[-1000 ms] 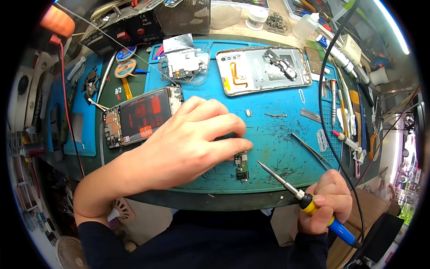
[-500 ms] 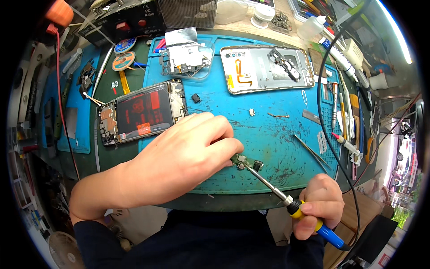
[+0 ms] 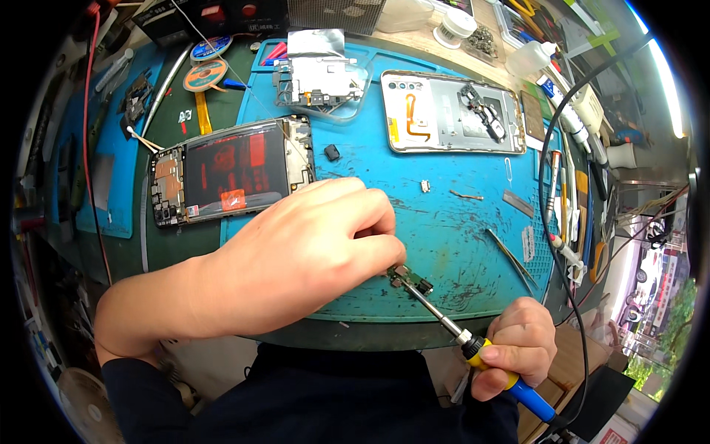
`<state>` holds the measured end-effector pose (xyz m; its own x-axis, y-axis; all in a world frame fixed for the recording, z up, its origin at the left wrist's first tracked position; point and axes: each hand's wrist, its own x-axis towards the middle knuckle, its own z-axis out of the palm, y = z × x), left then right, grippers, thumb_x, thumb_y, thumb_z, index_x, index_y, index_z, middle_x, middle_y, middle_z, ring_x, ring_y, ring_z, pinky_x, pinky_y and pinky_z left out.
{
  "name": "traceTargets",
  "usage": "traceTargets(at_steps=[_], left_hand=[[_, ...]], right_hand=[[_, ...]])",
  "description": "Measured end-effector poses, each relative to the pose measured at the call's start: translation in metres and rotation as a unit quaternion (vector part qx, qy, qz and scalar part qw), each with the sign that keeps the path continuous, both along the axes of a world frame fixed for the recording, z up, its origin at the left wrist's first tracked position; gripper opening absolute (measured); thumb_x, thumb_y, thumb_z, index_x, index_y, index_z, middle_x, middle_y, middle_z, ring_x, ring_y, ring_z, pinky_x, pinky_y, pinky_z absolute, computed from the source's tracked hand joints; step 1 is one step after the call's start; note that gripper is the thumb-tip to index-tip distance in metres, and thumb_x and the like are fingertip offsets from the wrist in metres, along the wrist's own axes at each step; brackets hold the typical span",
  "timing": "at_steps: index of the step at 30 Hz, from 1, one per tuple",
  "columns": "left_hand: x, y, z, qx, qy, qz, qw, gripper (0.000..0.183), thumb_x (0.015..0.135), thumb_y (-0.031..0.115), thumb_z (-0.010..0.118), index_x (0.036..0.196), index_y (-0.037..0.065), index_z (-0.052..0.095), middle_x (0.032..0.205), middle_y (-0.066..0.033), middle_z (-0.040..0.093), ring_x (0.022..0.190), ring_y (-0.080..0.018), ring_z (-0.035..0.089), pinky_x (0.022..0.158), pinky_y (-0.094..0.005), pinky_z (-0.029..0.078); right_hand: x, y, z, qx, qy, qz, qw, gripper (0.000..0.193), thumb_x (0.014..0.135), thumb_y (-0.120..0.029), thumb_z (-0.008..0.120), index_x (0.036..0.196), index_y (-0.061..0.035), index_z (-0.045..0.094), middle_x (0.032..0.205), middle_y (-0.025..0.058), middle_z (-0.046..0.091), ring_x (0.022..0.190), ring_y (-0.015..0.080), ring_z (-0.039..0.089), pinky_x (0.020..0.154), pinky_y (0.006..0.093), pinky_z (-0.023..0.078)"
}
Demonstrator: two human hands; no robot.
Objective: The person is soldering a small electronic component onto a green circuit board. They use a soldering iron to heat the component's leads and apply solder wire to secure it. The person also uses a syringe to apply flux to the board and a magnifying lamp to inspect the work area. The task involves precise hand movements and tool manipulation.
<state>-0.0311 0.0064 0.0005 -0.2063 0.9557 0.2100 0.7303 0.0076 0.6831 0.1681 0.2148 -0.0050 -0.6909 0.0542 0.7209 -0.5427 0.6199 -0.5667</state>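
far left there's a small blue mat [image 3: 111, 211] with bits and pieces on it, then an orange-rimmed spool [image 3: 205, 75] and a blue spool [image 3: 211, 49] close together. just below them is an opened-up phone [image 3: 235, 176], dark in the middle with red patches, its guts showing at both ends.

next the left hand [image 3: 325, 251], fingers curled and pinching one end of a little green circuit board [image 3: 418, 283]. fingertips are mostly hidden, so can't tell exactly how they sit. the board is just above the front edge of the big blue mat [image 3: 444, 237].

up top, a clear plastic tray [image 3: 349, 109] is loaded with flat silvery and black phone parts. a small black block [image 3: 332, 152] sits below it. then a silver phone shell [image 3: 444, 139], inner side up like a shallow dish, with an orange ribbon [image 3: 414, 122] and a black part [image 3: 483, 112] lying in it.

behind that on the pale worktop [image 3: 427, 48]: a white tub [image 3: 455, 28], can't see inside, and beside it a low box full of tiny metal bits.

the right hand [image 3: 521, 344] has its fingers wrapped round a blue and yellow soldering iron [image 3: 473, 348], its tip right at the board. tweezers [image 3: 512, 257] lie above that hand, and a see-through squeeze bottle [image 3: 531, 61] stands further back.
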Motion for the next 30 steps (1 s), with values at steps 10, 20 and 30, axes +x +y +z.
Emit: traceTargets(at_steps=[10, 20, 30], left_hand=[[0.003, -0.002, -0.001, 0.014, 0.000, 0.012, 1.000, 0.020, 0.080, 0.001, 0.076, 0.098, 0.005, 0.070, 0.095, -0.0048, 0.059, 0.086, -0.0235, 0.060, 0.077, -0.0348, 0.049], [0.003, -0.002, -0.005, 0.025, 0.011, 0.005, 1.000, 0.021, 0.078, 0.001, 0.077, 0.097, 0.004, 0.070, 0.095, -0.0058, 0.059, 0.086, -0.0242, 0.059, 0.076, -0.0352, 0.049], [0.004, -0.003, -0.008, 0.030, 0.000, 0.012, 0.999, 0.020, 0.079, 0.001, 0.077, 0.098, 0.004, 0.071, 0.096, -0.0059, 0.059, 0.087, -0.0242, 0.060, 0.078, -0.0354, 0.049]], right_hand=[[-0.001, -0.004, 0.001, 0.010, -0.013, -0.006, 1.000, 0.023, 0.094, -0.027, 0.074, 0.087, -0.0059, 0.070, 0.059, -0.0030, 0.053, 0.042, 0.0092, 0.042, 0.040, 0.0253, 0.028], [-0.004, -0.006, 0.008, 0.025, -0.024, -0.021, 0.999, 0.025, 0.096, -0.027, 0.071, 0.084, -0.0053, 0.068, 0.058, -0.0030, 0.054, 0.042, 0.0091, 0.042, 0.041, 0.0259, 0.026], [-0.014, -0.001, 0.013, -0.014, -0.059, -0.020, 0.998, 0.026, 0.095, -0.028, 0.072, 0.082, -0.0063, 0.068, 0.057, -0.0032, 0.055, 0.043, 0.0095, 0.044, 0.042, 0.0274, 0.028]])
